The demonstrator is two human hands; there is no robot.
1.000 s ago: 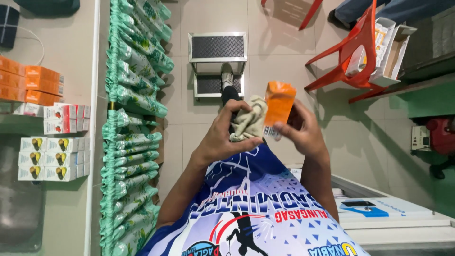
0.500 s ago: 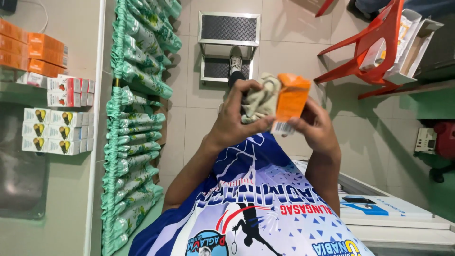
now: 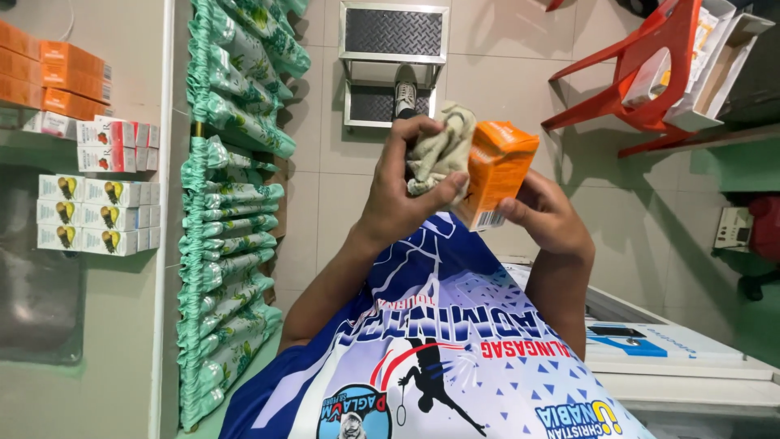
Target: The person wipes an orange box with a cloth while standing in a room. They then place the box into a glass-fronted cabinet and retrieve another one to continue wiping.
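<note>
We cannot see the far side of the orange box (image 3: 497, 169), and the left hand (image 3: 400, 199) and its cloth (image 3: 439, 151) cover one edge. The right hand (image 3: 548, 218) hides its lower corner. The red chair (image 3: 642, 77) and the stacked orange cartons (image 3: 49, 77) run off the frame's edges.

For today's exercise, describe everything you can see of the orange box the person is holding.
The orange box is a small carton, cardboard by its look, with a white barcode patch at its lower corner. It is held in the air above the tiled floor, tilted. The right hand grips it from below and behind, while the left hand presses a beige cloth against its side.
</note>
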